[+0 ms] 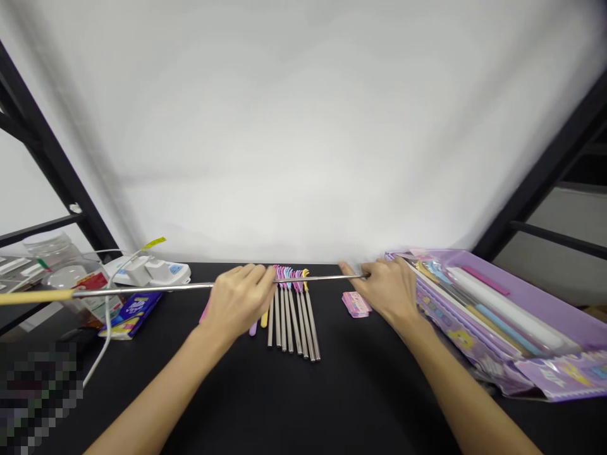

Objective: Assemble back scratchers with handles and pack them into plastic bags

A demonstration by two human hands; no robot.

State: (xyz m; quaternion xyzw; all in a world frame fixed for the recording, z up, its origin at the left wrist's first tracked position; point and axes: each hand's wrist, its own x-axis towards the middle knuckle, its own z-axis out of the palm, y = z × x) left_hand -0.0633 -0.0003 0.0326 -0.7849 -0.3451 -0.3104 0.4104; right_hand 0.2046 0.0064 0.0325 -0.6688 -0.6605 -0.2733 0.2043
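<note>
Long metal rod [190,287] runs 9 to 3 o'clock above the black worktop [294,404]. Left hand [237,303] is clamped near mid-length; right hand [386,287] pinches the 3 o'clock tip. The yellow-handled end overhangs at 9 o'clock. A row of rods [294,322] lies beneath, pointing 12 to 6.

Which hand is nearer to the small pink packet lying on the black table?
Right. The right hand sits just beside the pink packet, gripping the end of the long metal rod. The left hand holds the rod farther off, beyond the row of sticks.
</note>
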